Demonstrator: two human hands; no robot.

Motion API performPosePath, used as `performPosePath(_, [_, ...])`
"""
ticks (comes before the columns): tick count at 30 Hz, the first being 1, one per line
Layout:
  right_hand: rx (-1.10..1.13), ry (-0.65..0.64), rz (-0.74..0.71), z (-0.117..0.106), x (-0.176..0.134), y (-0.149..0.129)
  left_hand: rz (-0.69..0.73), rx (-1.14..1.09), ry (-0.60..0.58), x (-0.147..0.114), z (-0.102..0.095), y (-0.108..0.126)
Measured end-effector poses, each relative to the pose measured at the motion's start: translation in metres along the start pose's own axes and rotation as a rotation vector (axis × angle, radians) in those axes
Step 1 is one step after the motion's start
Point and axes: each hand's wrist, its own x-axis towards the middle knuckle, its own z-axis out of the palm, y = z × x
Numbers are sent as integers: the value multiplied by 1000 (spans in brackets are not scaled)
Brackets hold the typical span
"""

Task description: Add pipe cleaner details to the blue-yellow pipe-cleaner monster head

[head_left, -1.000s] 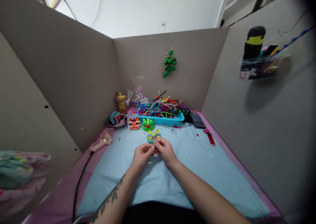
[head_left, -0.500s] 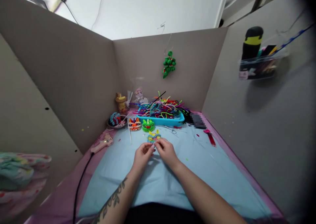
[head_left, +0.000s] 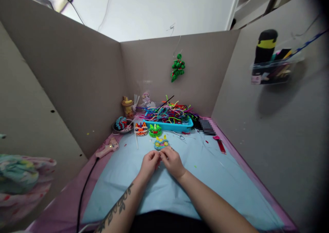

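Note:
My left hand and my right hand meet fingertip to fingertip above the blue cloth. Both are closed in a pinch; whatever lies between the fingers is too small or hidden to name. Just beyond them sits a blue and yellow pipe-cleaner animal head, partly covered by my right hand. Behind it stand a green pipe-cleaner head and an orange and white one.
A blue tray heaped with coloured pipe cleaners stands at the back. Scissors lie before it. A pink glue gun with a black cord rests at left, near a dark bowl. Grey panels enclose the table.
The fingers of my left hand have curled in, closer to the right fingertips. The whole view has shifted slightly; the things on the table stay where they were.

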Motion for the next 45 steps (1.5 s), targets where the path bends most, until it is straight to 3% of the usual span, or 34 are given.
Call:
performPosePath(4, [-20,-31,-21,1,-1,1,53,20,21,-1,3,-1])
performPosePath(7, [39,12,60,1,2,-1,92,25,27,-2,4,-1])
performPosePath(11, [291,102,357,-1,9,-2,79,0,0,-2,2,-2])
performPosePath(16, [800,-29,803,3,12,5,135,66,-49,0,-2,-5])
performPosePath(19, [933,-101,926,5,12,10,138,82,-77,-1,-2,-4])
performPosePath(22, [826,-80,834,2,13,11,130,117,-53,-1,-2,-4])
performPosePath(26, [448,112,529,-5,13,5,149,268,149,-1,-4,-3])
performPosePath(30, [248,15,316,-3,9,-1,267,377,242,-4,-2,0])
performPosePath(36, [196,-9,379,7,5,3,399,477,220,-10,5,1])
performPosePath(40, [282,-25,437,4,7,6,353,453,188,-8,4,0])
performPosePath(45, [555,-67,592,1,10,10,284,361,121,-5,0,0])
